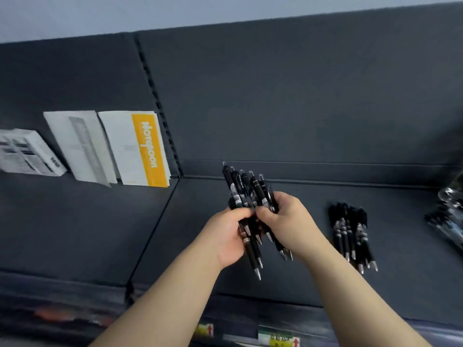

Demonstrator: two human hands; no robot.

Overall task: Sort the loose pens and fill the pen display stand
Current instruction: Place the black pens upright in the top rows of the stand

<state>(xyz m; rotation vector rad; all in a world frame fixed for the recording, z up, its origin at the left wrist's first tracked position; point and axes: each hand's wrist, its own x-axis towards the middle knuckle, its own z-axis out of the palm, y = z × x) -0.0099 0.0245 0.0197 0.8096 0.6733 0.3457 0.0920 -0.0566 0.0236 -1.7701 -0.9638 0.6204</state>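
Both hands hold one bundle of several black click pens (246,194) above the dark shelf, clicker ends up and away, silver tips toward me. My left hand (226,237) grips the bundle from the left and below. My right hand (288,221) grips it from the right, thumb across the barrels. A second pile of several black pens (350,235) lies flat on the shelf to the right. At the far right edge sits a clear plastic object (448,216), blurred, cut off by the frame; I cannot tell if it is the display stand.
The dark grey shelf (313,279) has an upright back panel. On the left shelf section lean white packs, one with a yellow band (140,149), a plain white one (82,146) and a printed one (27,152). Price labels (278,339) line the front edge below.
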